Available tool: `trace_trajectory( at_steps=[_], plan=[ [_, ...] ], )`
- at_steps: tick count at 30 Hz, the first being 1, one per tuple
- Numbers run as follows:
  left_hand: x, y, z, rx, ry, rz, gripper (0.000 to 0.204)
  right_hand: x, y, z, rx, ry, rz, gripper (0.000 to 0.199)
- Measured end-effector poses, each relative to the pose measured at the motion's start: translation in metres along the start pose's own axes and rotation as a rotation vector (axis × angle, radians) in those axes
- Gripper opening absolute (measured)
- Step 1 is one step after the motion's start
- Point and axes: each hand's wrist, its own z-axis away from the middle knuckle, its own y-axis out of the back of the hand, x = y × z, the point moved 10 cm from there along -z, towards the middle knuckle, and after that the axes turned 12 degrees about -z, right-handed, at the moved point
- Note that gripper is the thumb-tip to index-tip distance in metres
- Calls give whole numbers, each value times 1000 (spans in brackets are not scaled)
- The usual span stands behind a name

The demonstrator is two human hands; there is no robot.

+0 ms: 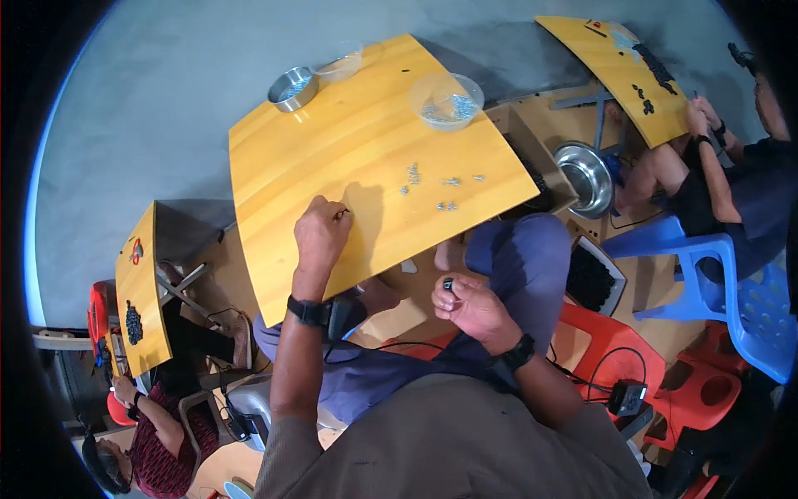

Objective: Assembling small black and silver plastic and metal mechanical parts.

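My left hand [322, 234] is over the front left part of the yellow wooden table [291, 166]. Its thumb and fingers are closed in a pinch on a small dark piece [342, 214], too small to name. Off the table's front edge, above my lap, my right hand [472, 309] grips a small black piece [448, 284] with a pale spot between thumb and forefinger. Several small silver screws [413, 175] lie in little groups on the table, to the right of my left hand. More screws [451, 181] lie near the right edge.
At the table's back stand a metal bowl [293, 89] and a clear plastic bowl [447, 102], both with small silver parts. Boxes of black pieces [592, 279] stand to the right, near a steel basin [584, 179]. Other people work at tables [573, 50] on both sides. A blue chair [706, 258] is at right.
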Motion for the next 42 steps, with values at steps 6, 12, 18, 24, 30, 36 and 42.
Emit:
trace_trajectory(
  at_steps=[6,12,18,24,30,36,42],
  plan=[
    [72,40,54,-166,42,806,11,10,-9,-2,26,-21,-9,29],
    [108,48,102,-219,-50,1035,17,27,-7,5,148,-39,-15,27],
    [113,58,110,-206,-125,932,20,31,-6,11,113,-39,39,26],
    [122,83,105,-127,-232,763,21,30,-10,12,64,-9,42,27],
    [115,73,113,-143,-117,843,21,34,-20,13,10,-31,21,29],
    [109,68,119,-82,-90,930,20,39,-29,14,17,-47,13,32],
    [114,78,117,-125,-97,858,20,36,-32,13,-6,-15,64,33]
  ],
)
